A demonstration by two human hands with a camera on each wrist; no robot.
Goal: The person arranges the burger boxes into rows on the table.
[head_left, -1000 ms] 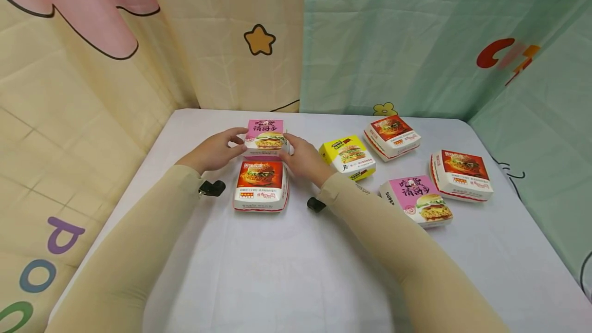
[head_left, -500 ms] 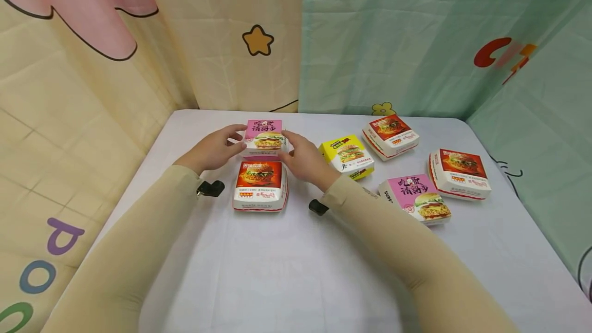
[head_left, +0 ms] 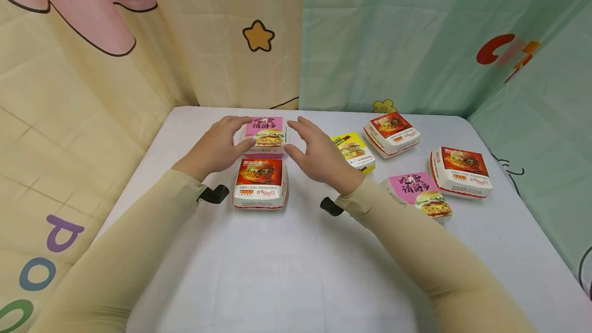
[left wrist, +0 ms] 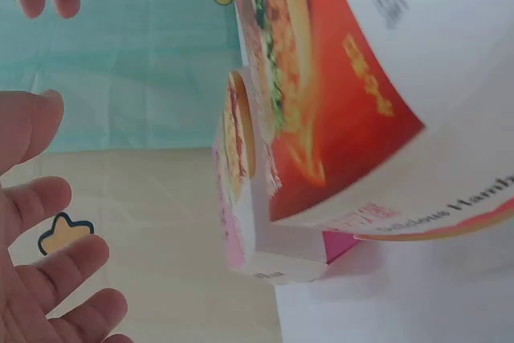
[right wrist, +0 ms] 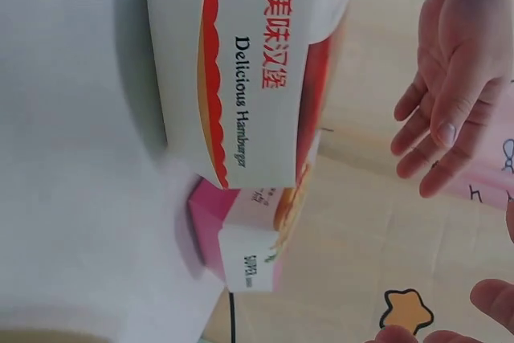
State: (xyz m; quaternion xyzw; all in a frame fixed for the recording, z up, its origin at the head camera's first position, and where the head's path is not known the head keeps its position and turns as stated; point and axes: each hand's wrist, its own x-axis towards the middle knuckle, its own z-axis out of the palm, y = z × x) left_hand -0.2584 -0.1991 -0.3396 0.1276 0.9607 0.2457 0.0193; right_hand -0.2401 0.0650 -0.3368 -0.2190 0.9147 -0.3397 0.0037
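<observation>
A pink-topped burger box (head_left: 263, 136) stands near the back of the table, directly behind a red-topped burger box (head_left: 260, 184). My left hand (head_left: 216, 144) hovers at the pink box's left, fingers spread and relaxed. On the other side, my right hand (head_left: 320, 154) is raised with its thumb and fingers apart. Both wrist views show the fingers clear of the boxes, holding nothing. In the left wrist view the red-topped box (left wrist: 353, 94) partly covers the pink one (left wrist: 277, 234). My right forearm and hand hide parts of the boxes to the right.
To the right lie a yellow burger box (head_left: 353, 151), another pink box (head_left: 418, 192) and two red-topped boxes (head_left: 392, 132). A white cloth covers the table (head_left: 277, 266). Printed curtains (head_left: 393, 40) close off the back and sides.
Both hands have let go of the rear pink box and lifted, the right one drawing slightly to the right. The boxes have stayed in place.
</observation>
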